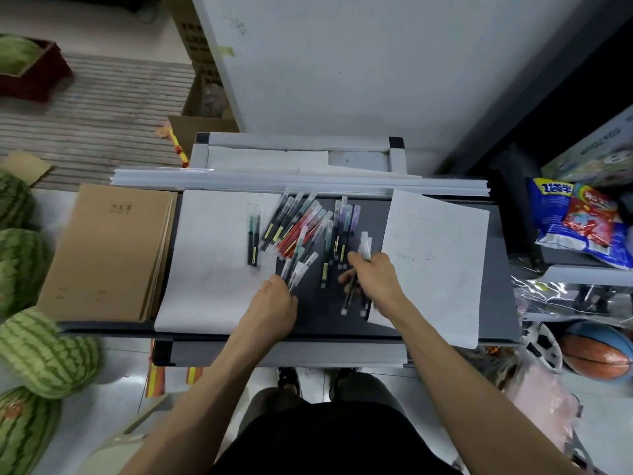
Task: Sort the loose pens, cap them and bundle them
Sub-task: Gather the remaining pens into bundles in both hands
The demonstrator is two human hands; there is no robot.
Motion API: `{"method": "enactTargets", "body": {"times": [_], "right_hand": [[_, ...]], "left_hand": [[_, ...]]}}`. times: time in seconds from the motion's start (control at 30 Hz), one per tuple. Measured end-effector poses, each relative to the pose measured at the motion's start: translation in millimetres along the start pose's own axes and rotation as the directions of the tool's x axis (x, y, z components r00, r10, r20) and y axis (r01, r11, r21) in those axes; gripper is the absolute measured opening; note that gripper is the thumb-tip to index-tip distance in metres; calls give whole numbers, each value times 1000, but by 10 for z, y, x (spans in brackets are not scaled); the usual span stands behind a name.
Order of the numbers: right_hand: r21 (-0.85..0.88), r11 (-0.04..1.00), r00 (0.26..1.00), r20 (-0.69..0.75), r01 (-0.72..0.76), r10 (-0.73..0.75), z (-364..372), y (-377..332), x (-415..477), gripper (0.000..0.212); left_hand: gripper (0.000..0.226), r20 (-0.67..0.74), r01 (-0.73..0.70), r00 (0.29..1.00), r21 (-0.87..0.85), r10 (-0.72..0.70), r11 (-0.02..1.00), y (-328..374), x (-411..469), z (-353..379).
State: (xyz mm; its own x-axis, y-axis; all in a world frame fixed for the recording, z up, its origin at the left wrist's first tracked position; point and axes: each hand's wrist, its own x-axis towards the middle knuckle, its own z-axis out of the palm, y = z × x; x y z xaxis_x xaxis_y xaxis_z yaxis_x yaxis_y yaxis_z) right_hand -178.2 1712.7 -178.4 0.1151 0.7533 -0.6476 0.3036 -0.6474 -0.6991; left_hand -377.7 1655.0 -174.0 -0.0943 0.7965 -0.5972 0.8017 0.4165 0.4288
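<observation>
Dark surface (325, 322) between two paper sheets has the loose pens (301, 228) fanned out in the middle, looks like for colour sorting, with the left hand (274, 299) fingers pinching a clear-capped bunch (296, 272) and the right hand (376, 279) fingers curled round a second bunch (365, 246) just beside the pile.

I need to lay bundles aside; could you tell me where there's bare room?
The left sheet is bare around its two dark pens; the right sheet is bare past the right hand. Between them, the pen pile and left hand crowd the table.
</observation>
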Motion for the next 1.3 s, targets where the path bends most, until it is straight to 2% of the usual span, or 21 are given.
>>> {"method": "enactTargets", "body": {"times": [0.07, 0.13, 0.2, 0.3, 0.37, 0.53, 0.7, 0.93, 1.03, 1.13, 1.23, 1.3], "right_hand": [[133, 990, 995, 98, -48, 35, 106, -11, -37, 22], [212, 975, 994, 105, -65, 44, 205, -32, -41, 24], [292, 954, 996, 74, -67, 47, 288, -87, -19, 35], [224, 973, 999, 29, -50, 44, 369, -204, 28, 50], [228, 972, 997, 56, -55, 43, 405, -265, 46, 57], [302, 949, 996, 61, -87, 72, 432, -307, 38, 49], [377, 924, 998, 55, -58, 40, 403, -289, 53, 42], [553, 833, 1000, 8, 19, -28, 290, -398, 32, 30], [638, 769, 999, -41, 40, -17, 165, -485, 53, 20], [708, 706, 1000, -17, 20, -11, -1, -556, 110, 19], [644, 765, 1000, -5, -10, 17, -84, -545, 146, 18], [574, 817, 999, 10, -46, 49, -93, -510, 149, 14]], "left_hand": [[9, 6, 6, 1000, -20, -6, 1000, -24, -36, 7], [8, 9, -3, 1000, -34, 3, 999, -54, -76, 9], [6, 10, -20, 1000, -52, 20, 998, -76, -111, 0], [11, 7, -49, 999, -78, 50, 996, -86, -148, -19], [11, 9, -79, 997, -90, 80, 993, -78, -176, -24], [9, 10, -150, 988, -73, 152, 986, -64, -238, -47], [13, 81, -188, 978, -25, 190, 982, -75, -215, -74], [12, 99, -243, 962, -109, 253, 964, -114, -139, -76], [13, 65, -246, 962, -216, 265, 945, -143, -103, -66], [11, 38, -215, 968, -385, 248, 897, -182, -96, -87], [17, 27, -189, 968, -577, 250, 794, -186, -80, -119], [19, 64, -117, 967, -746, 245, 656, -155, -38, -119]]}}
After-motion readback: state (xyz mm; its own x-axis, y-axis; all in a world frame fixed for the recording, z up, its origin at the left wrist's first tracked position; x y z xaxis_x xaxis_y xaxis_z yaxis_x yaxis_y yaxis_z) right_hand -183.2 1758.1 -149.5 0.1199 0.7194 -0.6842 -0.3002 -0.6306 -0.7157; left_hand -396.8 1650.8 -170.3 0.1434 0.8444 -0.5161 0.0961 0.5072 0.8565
